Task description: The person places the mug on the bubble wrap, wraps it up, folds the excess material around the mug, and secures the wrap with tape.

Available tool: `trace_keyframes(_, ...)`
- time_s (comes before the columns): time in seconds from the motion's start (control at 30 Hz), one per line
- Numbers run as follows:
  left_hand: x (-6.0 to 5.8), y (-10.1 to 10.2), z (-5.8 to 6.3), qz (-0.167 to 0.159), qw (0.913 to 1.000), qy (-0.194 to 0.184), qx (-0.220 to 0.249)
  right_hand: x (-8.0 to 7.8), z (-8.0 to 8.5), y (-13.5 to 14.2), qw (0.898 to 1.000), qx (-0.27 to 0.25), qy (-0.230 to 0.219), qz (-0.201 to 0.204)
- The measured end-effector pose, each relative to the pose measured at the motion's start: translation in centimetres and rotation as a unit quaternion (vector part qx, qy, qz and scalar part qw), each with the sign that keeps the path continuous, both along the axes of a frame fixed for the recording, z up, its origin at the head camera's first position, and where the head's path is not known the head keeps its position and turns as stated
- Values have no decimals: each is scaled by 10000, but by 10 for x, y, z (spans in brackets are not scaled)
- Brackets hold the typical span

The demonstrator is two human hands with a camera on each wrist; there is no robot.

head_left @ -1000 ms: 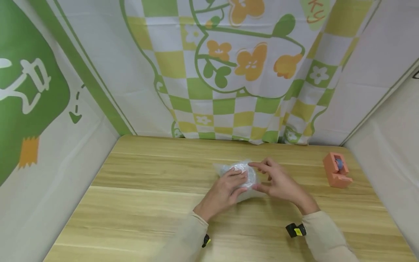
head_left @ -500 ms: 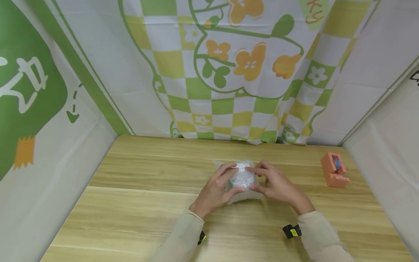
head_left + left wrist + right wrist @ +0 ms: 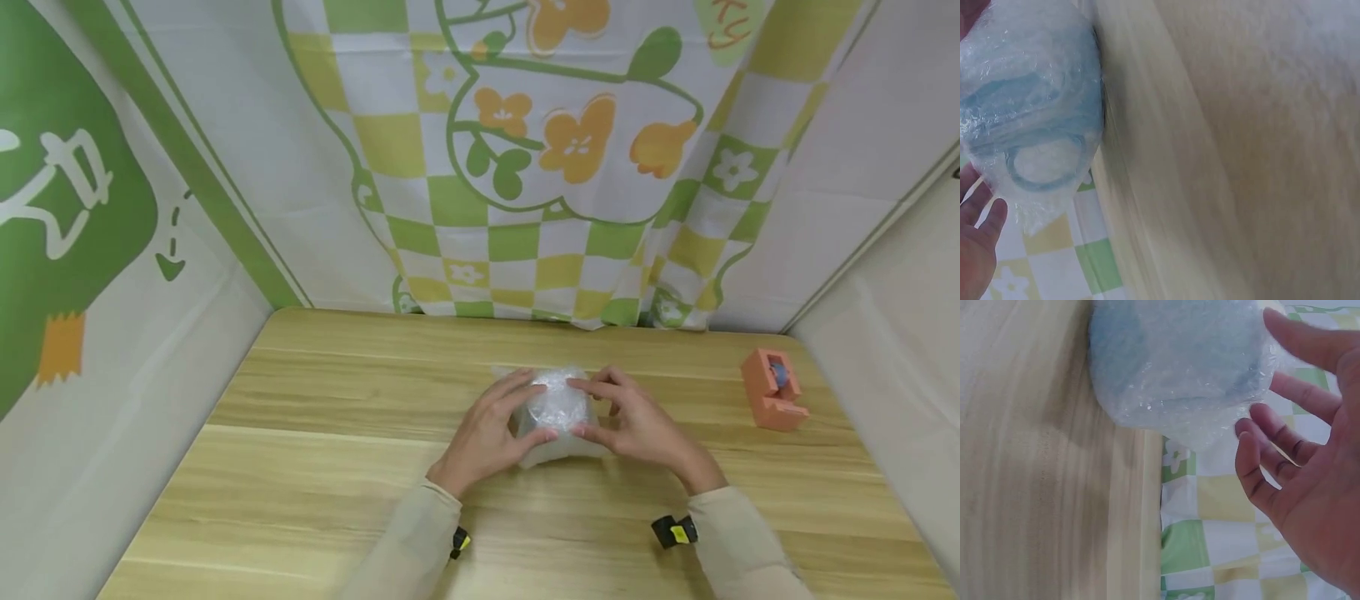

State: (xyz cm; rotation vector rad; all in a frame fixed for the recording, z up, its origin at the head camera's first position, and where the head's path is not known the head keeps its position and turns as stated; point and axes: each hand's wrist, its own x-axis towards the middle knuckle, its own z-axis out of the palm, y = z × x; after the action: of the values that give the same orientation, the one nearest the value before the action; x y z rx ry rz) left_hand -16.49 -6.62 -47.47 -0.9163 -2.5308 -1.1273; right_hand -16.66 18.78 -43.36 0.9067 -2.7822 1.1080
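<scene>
A light blue mug wrapped in bubble wrap (image 3: 558,408) stands on the table; its ring-shaped handle shows through the plastic in the left wrist view. My left hand (image 3: 487,425) curves round the left side of the bundle, with thumb near its front and fingers near its back. From the other side my right hand (image 3: 637,421) holds the top edge between thumb and forefinger. In the right wrist view, the other fingers of the right hand (image 3: 1310,444) are bent and off the wrap (image 3: 1179,369). The wrap's loose corners spread around the base.
An orange tape dispenser (image 3: 772,392) with a blue roll stands at the right rear of the wooden table (image 3: 315,475). A checked, flower-printed cloth (image 3: 525,225) hangs behind the table's back edge. Pale fabric walls rise on both sides.
My left hand has slid from the top of the wrapped mug to its left side, uncovering the top. The right hand stays at the right edge, almost unmoved.
</scene>
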Motion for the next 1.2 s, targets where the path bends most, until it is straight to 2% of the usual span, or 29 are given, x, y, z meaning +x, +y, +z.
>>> trace_keyframes(0.3,2,2,5,63,9994,-279,193,-3,1,-7,9989,-103,442,62)
trace_keyframes(0.47,2,3,9,65,9989,-446,91,-4,-1,-9,9989,-166,436,-26)
trace_keyframes(0.67,2,3,12,125,9992,-376,-7,-3,-1,-12,9983,-238,523,-16)
trace_keyframes(0.77,2,3,11,132,9989,-445,47,-3,-2,-14,9980,-281,525,-206)
trace_keyframes(0.97,2,4,10,212,9966,-771,212,0,-4,-17,9962,-588,140,-621)
trace_keyframes(1.2,3,4,9,170,9967,-764,205,2,-5,-18,9960,-763,366,-291)
